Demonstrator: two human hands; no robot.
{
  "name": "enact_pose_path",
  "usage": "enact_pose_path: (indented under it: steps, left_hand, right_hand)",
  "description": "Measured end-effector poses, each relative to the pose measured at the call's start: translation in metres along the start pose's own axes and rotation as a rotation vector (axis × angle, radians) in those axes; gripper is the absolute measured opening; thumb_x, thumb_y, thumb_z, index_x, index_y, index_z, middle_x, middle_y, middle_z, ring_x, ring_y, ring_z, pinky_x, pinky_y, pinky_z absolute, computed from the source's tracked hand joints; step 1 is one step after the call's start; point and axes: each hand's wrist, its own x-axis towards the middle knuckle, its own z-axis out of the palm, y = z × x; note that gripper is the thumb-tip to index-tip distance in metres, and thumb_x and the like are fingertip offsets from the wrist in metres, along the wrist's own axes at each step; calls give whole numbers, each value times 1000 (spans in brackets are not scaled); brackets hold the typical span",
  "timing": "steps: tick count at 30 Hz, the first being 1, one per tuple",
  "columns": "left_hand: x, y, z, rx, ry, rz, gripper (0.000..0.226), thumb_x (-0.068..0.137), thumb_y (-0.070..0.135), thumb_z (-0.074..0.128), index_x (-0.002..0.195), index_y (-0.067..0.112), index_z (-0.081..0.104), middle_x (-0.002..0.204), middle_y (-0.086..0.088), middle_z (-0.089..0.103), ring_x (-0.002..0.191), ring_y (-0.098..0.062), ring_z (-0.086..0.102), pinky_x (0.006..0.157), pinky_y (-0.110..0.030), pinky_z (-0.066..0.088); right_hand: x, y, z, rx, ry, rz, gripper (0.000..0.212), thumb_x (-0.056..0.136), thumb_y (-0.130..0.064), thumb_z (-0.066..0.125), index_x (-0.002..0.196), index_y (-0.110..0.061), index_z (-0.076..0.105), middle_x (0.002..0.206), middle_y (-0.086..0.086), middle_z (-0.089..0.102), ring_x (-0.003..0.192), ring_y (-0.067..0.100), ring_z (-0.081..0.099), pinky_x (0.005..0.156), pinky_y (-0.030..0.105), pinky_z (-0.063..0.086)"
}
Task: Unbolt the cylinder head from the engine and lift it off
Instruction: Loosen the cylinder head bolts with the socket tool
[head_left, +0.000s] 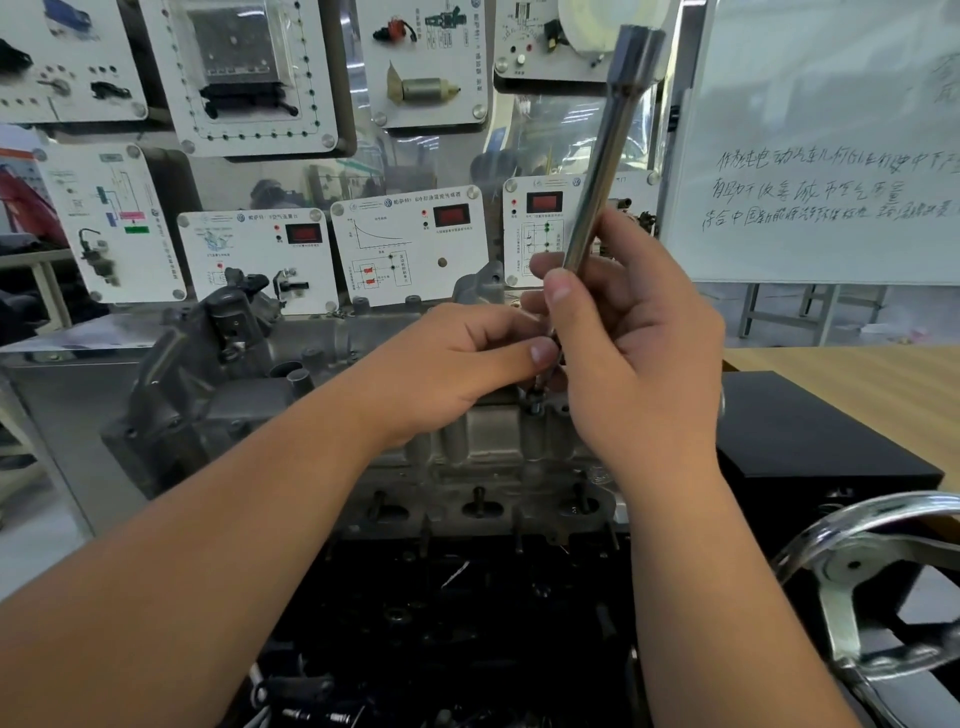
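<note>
Cylinder head (498, 447) sits unlifted on the engine (467, 597); both hands, left (457, 364) and right (634, 353), grip the extension bar (602, 171) over a bolt (535, 402); unbolting looks unfinished.

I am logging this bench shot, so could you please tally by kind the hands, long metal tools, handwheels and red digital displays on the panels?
Hands: 2, left and right.
Long metal tool: 1.
Handwheel: 1.
Red digital displays: 3.
Total: 7.

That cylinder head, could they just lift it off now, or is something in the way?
Not yet, it seems. Both hands hold a long metal tool down on a bolt in the cylinder head.
</note>
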Motion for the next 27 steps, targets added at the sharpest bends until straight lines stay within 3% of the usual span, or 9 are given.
enact_pose_path:
  steps: [3,5,9,13,16,18,21,25,27]
  left_hand:
    - [-1,-1,-1,20,3,-14,21,93,41,62,103,28,76,108,2,77,108,-15,71,102,-41,51]
    - [0,-2,-1,60,6,-10,20,93,43,61,98,30,76,102,5,77,103,-13,70,99,-38,52]
    - [0,0,1,110,-11,-8,22,94,47,54,98,37,73,98,11,76,98,-7,69,94,-31,50]
    - [1,6,1,155,-1,1,31,99,51,45,103,34,71,104,3,75,106,-18,69,99,-50,52]
    - [4,10,-4,162,-33,-3,39,97,52,50,104,21,72,102,-9,75,102,-29,71,96,-56,53]
    - [5,7,-4,107,1,11,29,91,47,62,99,23,76,97,-7,77,97,-25,73,95,-49,57]
    - [6,0,1,-20,93,53,13,89,24,69,97,20,78,96,-6,79,93,-13,72,90,-29,58]
    - [8,-2,5,-40,90,70,15,95,9,66,101,21,74,99,-3,78,92,-14,72,88,-27,58]
    - [9,-1,6,-32,102,71,18,93,11,68,109,18,73,106,-10,76,101,-26,73,93,-35,58]
  right_hand:
    - [2,-2,-2,-3,-1,0,40,93,-28,66,129,-43,58,100,-23,70,80,8,71,69,20,58]
    - [3,-2,-3,-47,19,-2,40,92,-26,68,127,-44,60,96,-30,67,85,5,71,71,21,58]
    - [3,1,-5,-34,17,17,31,95,-16,65,125,-25,69,91,-19,72,75,4,70,71,20,58]
    - [3,1,0,-51,24,70,35,96,-21,59,131,-21,64,97,-15,75,89,4,72,82,34,61]
    - [3,1,2,-22,18,67,38,96,-20,58,130,-37,55,95,-25,73,88,1,72,82,33,61]
    - [5,0,2,-32,-9,47,40,96,-19,57,127,-43,48,96,-28,72,90,-1,70,80,29,60]
    - [8,2,1,-7,-37,37,33,97,-18,55,126,-36,52,99,-21,73,93,-2,69,78,18,55]
    - [11,4,2,40,-34,90,33,98,-19,57,131,-16,58,99,-10,74,85,4,69,75,26,57]
    - [12,4,4,41,-18,101,38,96,-21,63,133,-13,61,105,-8,74,89,6,70,79,32,59]
